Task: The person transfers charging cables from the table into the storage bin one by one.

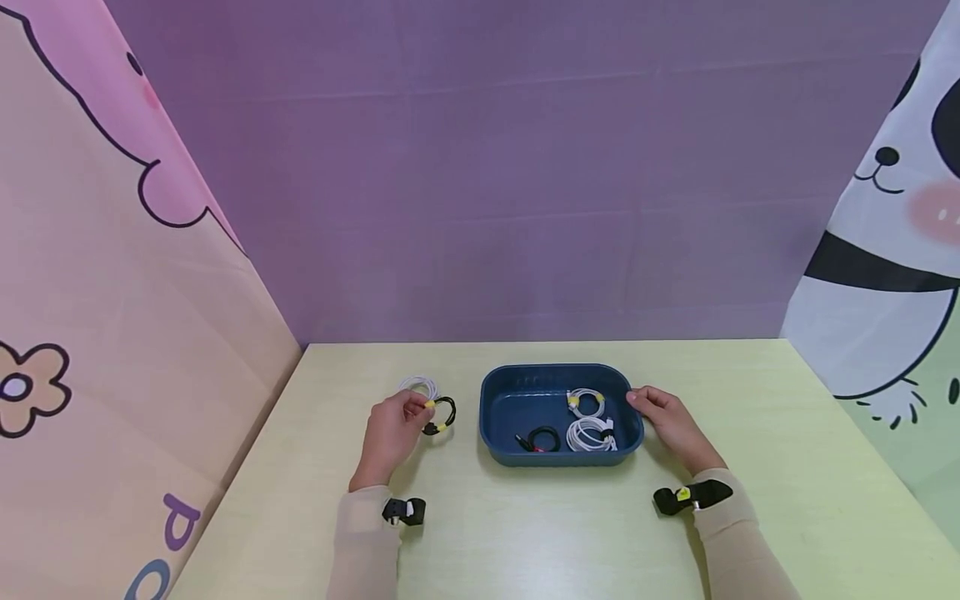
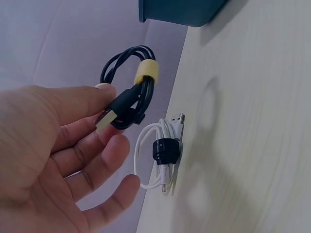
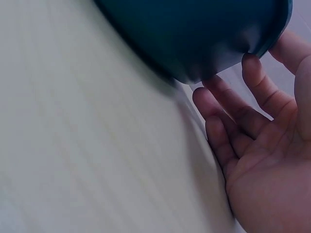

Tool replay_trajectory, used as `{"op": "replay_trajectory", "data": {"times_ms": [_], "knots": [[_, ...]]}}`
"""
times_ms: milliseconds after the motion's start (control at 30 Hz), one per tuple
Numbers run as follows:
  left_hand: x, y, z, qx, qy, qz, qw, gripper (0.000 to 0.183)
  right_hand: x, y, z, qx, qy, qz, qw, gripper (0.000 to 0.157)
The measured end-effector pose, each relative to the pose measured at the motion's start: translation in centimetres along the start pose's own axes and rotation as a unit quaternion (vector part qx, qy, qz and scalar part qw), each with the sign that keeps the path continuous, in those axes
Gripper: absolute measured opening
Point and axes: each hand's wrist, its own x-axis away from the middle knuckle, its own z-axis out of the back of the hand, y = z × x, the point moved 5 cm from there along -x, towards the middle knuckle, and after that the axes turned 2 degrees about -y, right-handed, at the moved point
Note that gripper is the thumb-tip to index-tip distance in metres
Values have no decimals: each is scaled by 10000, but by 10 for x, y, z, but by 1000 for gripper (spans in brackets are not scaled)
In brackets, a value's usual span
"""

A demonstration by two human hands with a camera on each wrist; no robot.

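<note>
My left hand [image 1: 395, 429] pinches a coiled black USB cable [image 2: 129, 99] with yellow ties between thumb and fingers, above the table. Its metal plug points toward the palm in the left wrist view. On the table just past that hand lies a coiled white USB cable [image 2: 158, 145] with a black strap. With thumb at the rim and fingertips against the outer wall, my right hand [image 1: 672, 427] holds the right end of a dark blue plastic bin [image 1: 536, 375]. Inside the bin are a white cable with yellow ties [image 1: 586, 403], a white cable with a black tie [image 1: 592, 434] and a small black cable [image 1: 542, 439].
The pale wooden table [image 1: 525, 533] meets a purple cloth backdrop [image 1: 525, 183] at its back edge. A printed cloth [image 1: 150, 333] stands along the left side, and another with a panda [image 1: 885, 233] along the right.
</note>
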Motion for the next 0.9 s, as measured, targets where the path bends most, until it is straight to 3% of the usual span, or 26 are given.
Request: {"op": "replay_trajectory", "data": {"times_ms": [400,900], "knots": [[-1,6,-2,153,338,-241,9990,14,2,-4,1,55,-11,-32,10000,49],[-2,13,-2,235,530,-262,9980,14,2,-1,2,-7,8,-9,10000,49]]}}
